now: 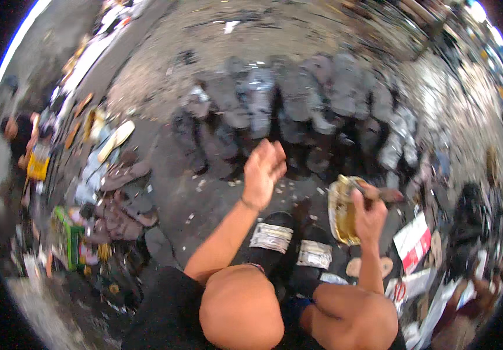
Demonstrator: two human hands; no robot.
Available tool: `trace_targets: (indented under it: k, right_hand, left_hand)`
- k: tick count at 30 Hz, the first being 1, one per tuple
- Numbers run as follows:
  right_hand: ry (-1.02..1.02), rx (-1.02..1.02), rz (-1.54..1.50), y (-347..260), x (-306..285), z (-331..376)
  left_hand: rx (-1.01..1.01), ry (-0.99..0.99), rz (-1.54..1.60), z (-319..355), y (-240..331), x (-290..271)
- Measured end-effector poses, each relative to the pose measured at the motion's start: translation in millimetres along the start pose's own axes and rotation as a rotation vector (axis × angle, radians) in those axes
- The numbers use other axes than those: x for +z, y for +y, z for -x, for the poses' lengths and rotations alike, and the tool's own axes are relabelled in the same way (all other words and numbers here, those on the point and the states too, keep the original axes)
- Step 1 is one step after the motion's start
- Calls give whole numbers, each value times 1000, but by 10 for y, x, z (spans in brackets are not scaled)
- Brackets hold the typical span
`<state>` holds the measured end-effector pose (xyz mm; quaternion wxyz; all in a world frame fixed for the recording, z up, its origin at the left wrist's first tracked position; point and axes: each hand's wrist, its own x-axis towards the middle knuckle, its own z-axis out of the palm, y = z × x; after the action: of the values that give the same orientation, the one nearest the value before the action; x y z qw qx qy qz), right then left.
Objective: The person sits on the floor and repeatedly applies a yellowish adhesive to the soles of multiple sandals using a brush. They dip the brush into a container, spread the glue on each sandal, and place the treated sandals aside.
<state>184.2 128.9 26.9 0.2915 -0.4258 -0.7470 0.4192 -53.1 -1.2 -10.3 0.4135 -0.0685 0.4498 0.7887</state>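
Clamps the right hand [370,214] fingers on a blurred brown stick [391,195] by a yellow tub [343,213], right of centre, perhaps to catch drips; holds the left hand [264,170] empty mid-frame, fingers slightly apart, below dark shoes [345,93], upper centre, seemingly lined up for reach.

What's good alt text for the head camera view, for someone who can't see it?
The wearer's left hand is open in front of rows of dark, sole-shaped footwear pieces, while the right hand grips a blurred brownish object by a yellowish container. More footwear lies to the left.
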Motion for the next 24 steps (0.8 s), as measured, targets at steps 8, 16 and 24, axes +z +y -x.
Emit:
trace_targets:
  k: [8,16,24]
  right_hand:
    - [-37,2,549,935,-266,262]
    - [-275,220,619,546,-845,633]
    - [-151,341,541,442,-990,826]
  left_hand:
    - [605,304,-1317,471,794,-1843]
    - [481,682,-2487,-479,2191,-3541]
    - [1075,293,-1984,317,2110,-2215]
